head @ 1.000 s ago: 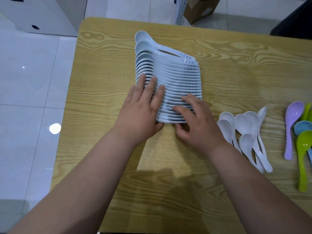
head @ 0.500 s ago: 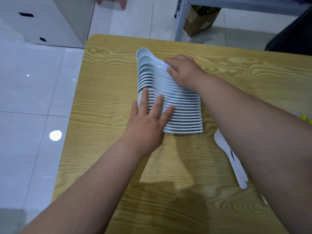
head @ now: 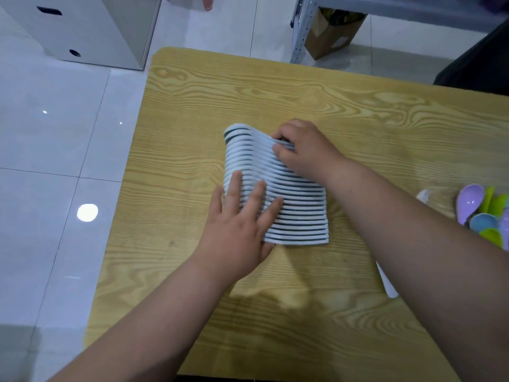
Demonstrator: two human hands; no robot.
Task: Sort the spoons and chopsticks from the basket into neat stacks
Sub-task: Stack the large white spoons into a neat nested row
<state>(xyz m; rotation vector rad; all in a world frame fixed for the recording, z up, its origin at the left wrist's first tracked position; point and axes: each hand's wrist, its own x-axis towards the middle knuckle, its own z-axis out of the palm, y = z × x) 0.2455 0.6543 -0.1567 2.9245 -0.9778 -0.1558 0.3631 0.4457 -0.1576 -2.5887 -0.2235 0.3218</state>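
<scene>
A row of several nested white spoons (head: 297,213) lies on the wooden table (head: 385,128), bowls to the left, handles to the right. My left hand (head: 237,230) rests flat on the near left part of the row, fingers straight over the bowls. My right hand (head: 305,150) sits at the far end of the row, its fingers curled over the handles of the farthest spoons. Loose white spoons (head: 387,282) lie to the right, mostly hidden by my right forearm. No basket or chopsticks are in view.
Coloured spoons (head: 484,213), purple, green and blue, lie at the table's right edge. The table's left edge drops to a white tiled floor. Beyond the far edge stand a white cabinet (head: 91,31), a metal shelf leg and a cardboard box (head: 330,37).
My right hand went from the near end of the row to its far end. The farthest spoons, spread apart before, now sit tight against the row. My left hand stayed on the bowls.
</scene>
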